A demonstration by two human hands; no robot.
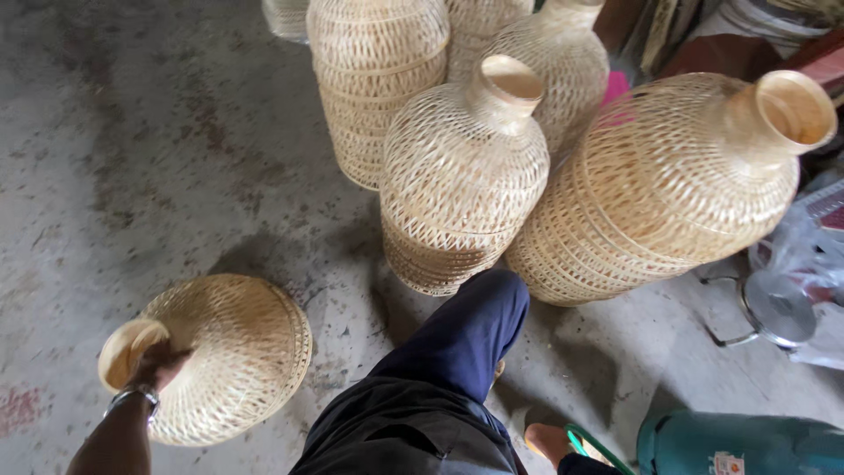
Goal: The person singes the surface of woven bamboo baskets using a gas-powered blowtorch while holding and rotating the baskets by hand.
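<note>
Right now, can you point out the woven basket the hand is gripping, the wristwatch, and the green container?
woven basket [237,352], head view, on its woven side.
left hand [158,365], head view, at the basket's neck.
wristwatch [134,397], head view, on the band.
green container [747,444], head view, on its top.

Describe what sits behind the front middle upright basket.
Behind the middle basket stand more woven baskets: a tall one at back left and a necked one at back right. Their lower parts and the floor between are covered.
</note>
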